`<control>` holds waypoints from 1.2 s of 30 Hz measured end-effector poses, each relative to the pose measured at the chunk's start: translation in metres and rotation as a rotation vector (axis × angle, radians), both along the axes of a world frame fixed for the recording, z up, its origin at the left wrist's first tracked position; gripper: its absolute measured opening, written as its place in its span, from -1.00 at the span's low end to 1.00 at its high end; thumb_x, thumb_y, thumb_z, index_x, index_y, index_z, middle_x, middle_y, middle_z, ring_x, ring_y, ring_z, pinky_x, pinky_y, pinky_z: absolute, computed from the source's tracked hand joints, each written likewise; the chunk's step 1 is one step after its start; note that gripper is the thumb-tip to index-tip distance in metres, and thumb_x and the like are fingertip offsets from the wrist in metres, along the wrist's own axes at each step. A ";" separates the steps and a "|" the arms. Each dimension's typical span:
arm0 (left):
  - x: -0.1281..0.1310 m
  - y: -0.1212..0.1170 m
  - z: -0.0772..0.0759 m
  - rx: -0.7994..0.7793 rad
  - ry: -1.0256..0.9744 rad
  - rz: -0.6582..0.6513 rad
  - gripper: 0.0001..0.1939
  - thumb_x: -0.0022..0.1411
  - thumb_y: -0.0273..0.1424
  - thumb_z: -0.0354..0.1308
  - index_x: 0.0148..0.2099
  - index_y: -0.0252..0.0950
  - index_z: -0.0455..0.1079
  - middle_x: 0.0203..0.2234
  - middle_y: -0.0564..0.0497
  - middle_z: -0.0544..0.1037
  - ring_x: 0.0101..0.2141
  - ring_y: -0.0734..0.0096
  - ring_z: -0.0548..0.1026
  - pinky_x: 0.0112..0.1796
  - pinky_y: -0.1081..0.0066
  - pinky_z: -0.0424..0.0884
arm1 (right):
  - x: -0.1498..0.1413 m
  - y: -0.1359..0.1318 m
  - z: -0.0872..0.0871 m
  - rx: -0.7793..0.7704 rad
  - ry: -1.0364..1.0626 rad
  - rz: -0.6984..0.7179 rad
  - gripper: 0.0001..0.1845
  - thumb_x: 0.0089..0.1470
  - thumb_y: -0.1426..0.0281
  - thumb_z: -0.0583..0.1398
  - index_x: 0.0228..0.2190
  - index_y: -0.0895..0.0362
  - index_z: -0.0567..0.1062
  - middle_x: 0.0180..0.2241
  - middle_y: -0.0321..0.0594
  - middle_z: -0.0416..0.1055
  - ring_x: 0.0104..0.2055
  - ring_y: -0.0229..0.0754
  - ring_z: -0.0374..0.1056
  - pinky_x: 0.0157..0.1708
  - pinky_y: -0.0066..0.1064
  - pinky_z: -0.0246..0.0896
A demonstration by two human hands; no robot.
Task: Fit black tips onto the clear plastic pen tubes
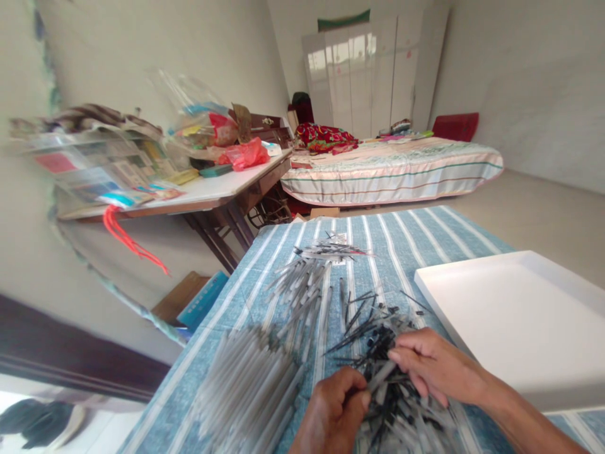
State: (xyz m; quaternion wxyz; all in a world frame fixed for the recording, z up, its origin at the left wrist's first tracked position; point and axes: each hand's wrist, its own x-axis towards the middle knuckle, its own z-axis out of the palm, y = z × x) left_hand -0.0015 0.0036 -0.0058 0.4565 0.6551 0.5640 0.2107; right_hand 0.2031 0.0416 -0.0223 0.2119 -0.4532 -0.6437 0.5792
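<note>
Over a pile of small pen parts, my left hand (333, 407) and my right hand (437, 362) pinch the two ends of one short grey translucent pen barrel (380, 376). Beneath them the loose pile mixes black pieces (378, 343), possibly caps, with clear pieces (411, 429). To the left of my left hand, a thick stack of long grey tubes (250, 384) lies side by side, slightly blurred. Farther back sits a looser bunch of grey tubes (302, 284). Thin dark sticks (357, 315), like refills, are scattered beyond my fingers.
A blue-and-white striped cloth (387, 239) covers the table. On the right lies a shallow white tray (520, 315). Thin pieces (331, 251) lie at the far end. A cluttered side table (227, 189) stands left, with a red string (135, 243) hanging down; a bed (392, 167) is behind.
</note>
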 end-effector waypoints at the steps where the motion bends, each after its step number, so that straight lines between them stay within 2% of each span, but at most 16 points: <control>1: 0.000 -0.001 0.001 -0.004 -0.005 -0.004 -0.87 0.06 -0.40 0.00 -0.51 -0.27 0.25 -0.69 0.16 0.20 -0.59 0.53 0.18 -0.55 0.54 0.08 | 0.000 0.000 0.000 -0.002 0.009 0.003 -0.63 0.09 0.15 0.01 -0.58 0.16 0.23 -0.75 -0.44 0.27 -0.83 -0.49 0.08 -0.83 -0.70 -0.20; 5: 0.001 -0.005 0.006 -0.010 0.001 0.003 -0.85 0.11 -0.41 -0.05 -0.47 -0.28 0.26 -0.66 0.15 0.24 -0.58 0.52 0.22 -0.54 0.53 0.09 | 0.001 0.001 0.000 -0.091 0.147 0.043 -0.78 0.04 0.22 0.09 -0.40 0.13 0.25 -0.62 -0.42 0.37 -0.76 -0.44 0.22 -0.77 -0.68 0.00; 8: 0.000 -0.005 0.006 -0.022 0.010 0.013 -0.85 0.12 -0.42 -0.06 -0.47 -0.28 0.26 -0.66 0.16 0.22 -0.58 0.52 0.21 -0.54 0.53 0.08 | 0.002 0.003 -0.001 -0.099 0.184 0.024 -0.78 0.05 0.22 0.08 -0.39 0.12 0.23 -0.61 -0.42 0.37 -0.75 -0.43 0.24 -0.74 -0.65 0.08; 10: -0.002 -0.003 0.005 -0.023 0.006 0.016 -0.85 0.12 -0.41 -0.06 -0.47 -0.28 0.25 -0.66 0.16 0.20 -0.58 0.52 0.20 -0.54 0.53 0.08 | 0.002 0.005 -0.002 -0.055 0.179 -0.028 -0.79 0.07 0.22 0.06 -0.38 0.13 0.23 -0.60 -0.42 0.35 -0.76 -0.44 0.24 -0.74 -0.65 0.06; 14: -0.002 -0.001 0.003 -0.014 0.000 0.010 -0.85 0.13 -0.40 -0.06 -0.46 -0.29 0.25 -0.66 0.16 0.19 -0.58 0.53 0.18 -0.54 0.53 0.07 | 0.001 0.006 0.000 -0.014 0.119 -0.069 -0.70 0.08 0.20 0.04 -0.19 0.11 0.24 -0.63 -0.46 0.33 -0.80 -0.45 0.18 -0.80 -0.66 -0.03; 15: -0.002 -0.001 0.004 -0.012 0.002 0.010 -0.84 0.13 -0.40 -0.06 -0.46 -0.29 0.25 -0.66 0.17 0.18 -0.58 0.53 0.18 -0.54 0.53 0.06 | 0.000 0.006 0.001 -0.016 0.095 -0.051 -0.70 0.08 0.19 0.04 -0.20 0.12 0.27 -0.66 -0.46 0.32 -0.81 -0.44 0.17 -0.80 -0.67 -0.05; 17: 0.000 -0.002 0.005 -0.008 0.002 0.014 -0.84 0.14 -0.39 -0.06 -0.47 -0.28 0.25 -0.67 0.17 0.17 -0.59 0.53 0.17 -0.55 0.52 0.05 | -0.002 0.004 0.003 -0.012 0.055 -0.019 -0.73 0.07 0.19 0.04 -0.35 0.15 0.34 -0.70 -0.45 0.30 -0.81 -0.45 0.16 -0.81 -0.67 -0.09; 20: 0.001 -0.004 0.007 -0.026 -0.015 0.005 -0.83 0.13 -0.40 -0.07 -0.48 -0.29 0.25 -0.67 0.16 0.19 -0.58 0.52 0.19 -0.54 0.53 0.07 | -0.003 0.001 0.006 0.009 0.046 -0.006 -0.71 0.06 0.22 0.06 -0.55 0.17 0.30 -0.71 -0.43 0.29 -0.79 -0.46 0.16 -0.80 -0.68 -0.12; 23: -0.004 -0.001 0.009 -0.115 -0.070 -0.033 -0.85 0.12 -0.39 -0.05 -0.45 -0.31 0.27 -0.66 0.15 0.23 -0.58 0.52 0.20 -0.55 0.53 0.09 | 0.001 0.003 0.008 0.039 0.085 -0.006 -0.67 0.06 0.23 0.07 -0.62 0.17 0.27 -0.73 -0.42 0.28 -0.79 -0.46 0.16 -0.77 -0.67 -0.08; 25: -0.013 0.003 0.010 -0.159 -0.110 -0.071 -0.86 0.09 -0.37 0.00 -0.44 -0.33 0.29 -0.65 0.14 0.23 -0.59 0.54 0.19 -0.56 0.54 0.09 | 0.007 0.005 0.009 0.055 0.125 -0.052 -0.66 0.06 0.21 0.07 -0.61 0.17 0.28 -0.70 -0.40 0.32 -0.78 -0.46 0.17 -0.76 -0.65 -0.04; 28: -0.033 0.009 0.010 -0.148 -0.122 -0.073 -0.83 0.07 -0.36 0.05 -0.47 -0.35 0.35 -0.66 0.14 0.24 -0.58 0.55 0.18 -0.56 0.55 0.10 | 0.017 0.011 0.011 0.065 0.170 -0.214 -0.68 0.06 0.18 0.07 -0.56 0.16 0.30 -0.67 -0.37 0.36 -0.79 -0.44 0.18 -0.76 -0.63 0.01; 30: -0.046 0.011 0.010 -0.125 -0.112 0.020 -0.82 0.07 -0.35 0.07 -0.47 -0.35 0.38 -0.67 0.13 0.27 -0.59 0.55 0.20 -0.57 0.55 0.12 | 0.023 0.015 0.011 0.068 0.173 -0.311 -0.68 0.04 0.18 0.08 -0.57 0.16 0.29 -0.69 -0.38 0.36 -0.80 -0.44 0.16 -0.77 -0.62 0.00; 32: -0.053 0.013 0.010 -0.067 -0.155 0.206 -0.85 0.06 -0.35 0.11 -0.43 -0.34 0.39 -0.67 0.13 0.31 -0.62 0.56 0.22 -0.60 0.56 0.13 | 0.028 0.019 0.009 0.064 0.151 -0.355 -0.67 0.04 0.19 0.07 -0.60 0.15 0.27 -0.70 -0.37 0.35 -0.81 -0.44 0.13 -0.78 -0.61 -0.04; 34: -0.053 0.014 0.011 0.003 -0.322 0.394 -0.87 0.07 -0.36 0.13 -0.39 -0.34 0.38 -0.63 0.11 0.37 -0.62 0.57 0.25 -0.59 0.57 0.18 | 0.029 0.022 0.007 0.050 0.078 -0.356 -0.70 0.04 0.20 0.07 -0.56 0.15 0.29 -0.71 -0.38 0.33 -0.82 -0.43 0.11 -0.79 -0.59 -0.07; 36: -0.046 0.015 0.013 0.024 -0.589 0.507 -0.90 0.08 -0.39 0.14 -0.35 -0.33 0.35 -0.55 0.07 0.43 -0.57 0.56 0.31 -0.53 0.56 0.25 | 0.026 0.021 0.008 0.101 -0.045 -0.387 -0.75 0.03 0.19 0.08 -0.46 0.14 0.34 -0.72 -0.42 0.28 -0.81 -0.41 0.09 -0.78 -0.58 -0.07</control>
